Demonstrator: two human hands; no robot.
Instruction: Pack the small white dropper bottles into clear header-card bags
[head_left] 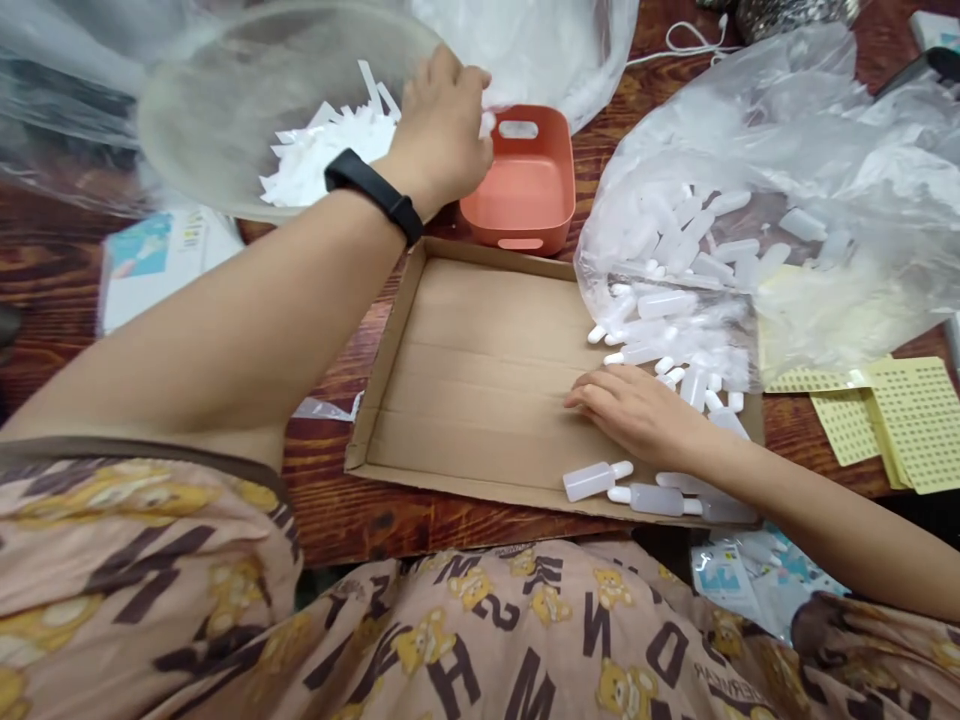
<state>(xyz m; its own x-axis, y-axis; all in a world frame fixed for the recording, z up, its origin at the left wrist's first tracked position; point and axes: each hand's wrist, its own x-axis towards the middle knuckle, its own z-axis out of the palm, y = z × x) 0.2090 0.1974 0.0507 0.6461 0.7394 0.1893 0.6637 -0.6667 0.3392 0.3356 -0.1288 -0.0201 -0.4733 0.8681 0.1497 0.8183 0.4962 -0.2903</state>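
Note:
My left hand (442,130), with a black band on its wrist, is over the left rim of the orange basket (525,200). Its fingers are curled, and the white rounded tip of what looks like a small plastic bottle (487,124) pokes out; the rest is hidden. My right hand (626,405) hovers or rests over the shallow cardboard tray (465,360), fingers stretched and nothing seen in them. Around it lie frosted bottles with white caps. Two of them, one bottle (589,481) and another bottle (656,499), are near the tray's front edge.
A clear plastic bag (720,150) of bottles spills into the tray's right side. Yellow label sheets (919,420) are at the right. A large translucent bowl (217,120) holds white paper strips (330,150). A blue-and-white packet (150,255) lies at the left.

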